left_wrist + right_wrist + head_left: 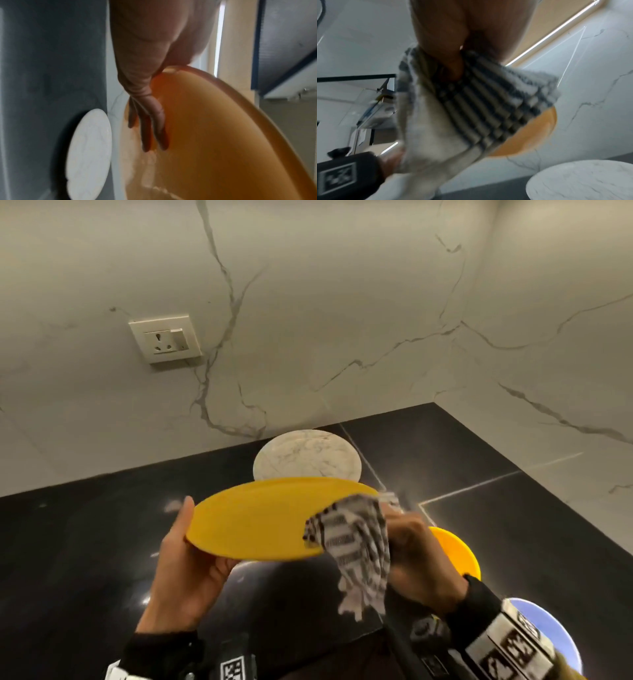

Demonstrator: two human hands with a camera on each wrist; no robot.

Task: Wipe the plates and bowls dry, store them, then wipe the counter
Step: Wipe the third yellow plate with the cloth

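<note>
My left hand (186,546) holds a yellow plate (260,518) by its left rim above the black counter (85,542), thumb on top. The left wrist view shows its fingers (150,129) spread flat under the yellow plate (223,142). My right hand (416,553) grips a black-and-white striped cloth (352,539) and presses it over the plate's right edge. In the right wrist view the striped cloth (471,108) covers most of the yellow plate (532,134). A white marble plate (306,455) lies on the counter behind.
A yellow dish (455,553) and a blue dish (548,635) sit on the counter at the right, partly behind my right arm. The marble wall (342,302) carries a power socket (164,338) and closes off the back and right side.
</note>
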